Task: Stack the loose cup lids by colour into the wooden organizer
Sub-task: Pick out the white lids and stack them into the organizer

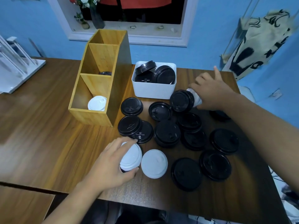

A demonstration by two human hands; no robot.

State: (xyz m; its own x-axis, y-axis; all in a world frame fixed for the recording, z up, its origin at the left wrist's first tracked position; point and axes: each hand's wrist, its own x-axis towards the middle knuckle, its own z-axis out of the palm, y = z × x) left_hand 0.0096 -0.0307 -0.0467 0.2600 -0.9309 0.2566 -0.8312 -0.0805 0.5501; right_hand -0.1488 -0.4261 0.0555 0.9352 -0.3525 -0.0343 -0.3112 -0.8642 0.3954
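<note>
The wooden organizer (pixel 97 118) stands at the table's back left with three stepped compartments. White lids (pixel 97 103) sit in its front compartment and a black lid (pixel 105 73) shows in the middle one. Several loose black lids (pixel 167 134) lie scattered across the table's right half. My left hand (pixel 108 165) grips a white lid (pixel 131 156) near the front edge; another white lid (pixel 154 164) lies just right of it. My right hand (pixel 212 92) holds a tilted stack of lids (pixel 182 101), black in front and white behind, next to the white bin.
A white bin (pixel 153 91) holding several black lids stands right of the organizer. A white rack (pixel 14 67) sits at the far left. A printed cloth bag (pixel 258 44) hangs on the blue wall at right. The table's front edge (pixel 145 206) runs close to me.
</note>
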